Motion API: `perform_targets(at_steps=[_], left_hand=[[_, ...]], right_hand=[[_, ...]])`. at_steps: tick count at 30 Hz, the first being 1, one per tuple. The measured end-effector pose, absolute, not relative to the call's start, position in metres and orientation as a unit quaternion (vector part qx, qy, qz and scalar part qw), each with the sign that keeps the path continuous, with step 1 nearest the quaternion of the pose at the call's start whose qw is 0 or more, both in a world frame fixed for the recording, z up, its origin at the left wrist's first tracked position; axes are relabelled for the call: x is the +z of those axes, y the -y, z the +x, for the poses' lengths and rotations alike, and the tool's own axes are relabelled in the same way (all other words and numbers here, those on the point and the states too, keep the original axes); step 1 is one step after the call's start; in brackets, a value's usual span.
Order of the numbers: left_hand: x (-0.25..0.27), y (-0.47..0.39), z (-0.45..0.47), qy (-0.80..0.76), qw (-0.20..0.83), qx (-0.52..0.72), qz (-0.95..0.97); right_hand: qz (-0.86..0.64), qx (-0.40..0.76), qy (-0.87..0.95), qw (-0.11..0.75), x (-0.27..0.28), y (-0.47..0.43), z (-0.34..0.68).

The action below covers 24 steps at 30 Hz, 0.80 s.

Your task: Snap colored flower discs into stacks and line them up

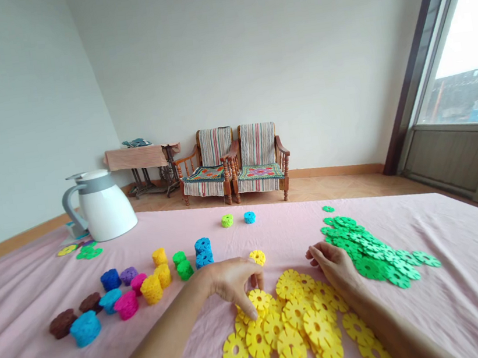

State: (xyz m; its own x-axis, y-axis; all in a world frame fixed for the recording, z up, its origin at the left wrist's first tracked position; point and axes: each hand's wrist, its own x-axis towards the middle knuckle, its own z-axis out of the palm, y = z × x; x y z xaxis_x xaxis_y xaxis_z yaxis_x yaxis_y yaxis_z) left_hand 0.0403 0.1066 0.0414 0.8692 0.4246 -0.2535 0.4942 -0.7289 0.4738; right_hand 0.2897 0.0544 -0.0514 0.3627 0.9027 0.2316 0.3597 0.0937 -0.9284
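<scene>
My left hand (pixel 238 285) reaches over a loose heap of yellow slotted plastic discs (pixel 290 339). Its thumb and fingers close around a yellow disc (pixel 260 299) at the heap's upper left; whether more discs sit under it I cannot tell. My right hand (pixel 331 258) hovers past the heap's far right side, fingers curled together with nothing visible in them. A short yellow stack (pixel 257 257) stands just beyond my left fingers. To the right of my right hand spreads a pile of green slotted discs (pixel 368 259).
Stacks of discs stand at left, among them blue (pixel 203 253), yellow (pixel 151 289), pink (pixel 126 305) and brown (pixel 63 323). Farther back are a lime stack (pixel 227 221) and a small blue stack (pixel 250 217). A white jug (pixel 107 205) stands at the far left on the pink cloth (pixel 466 266).
</scene>
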Motion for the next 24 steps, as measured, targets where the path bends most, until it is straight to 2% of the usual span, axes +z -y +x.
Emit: perform_targets(at_steps=[11, 19, 24], left_hand=[[0.033, -0.113, 0.039, -0.25, 0.315, -0.052, 0.914], [0.016, -0.13, 0.044, -0.426, 0.254, 0.256, 0.83], [-0.009, -0.137, 0.053, -0.434, 0.248, 0.296, 0.814]], right_hand=[[-0.63, 0.246, 0.506, 0.536, -0.049, -0.054, 0.289], [-0.625, 0.247, 0.507, 0.54, -0.048, -0.053, 0.288], [-0.623, 0.242, 0.512, 0.54, -0.048, -0.052, 0.287]])
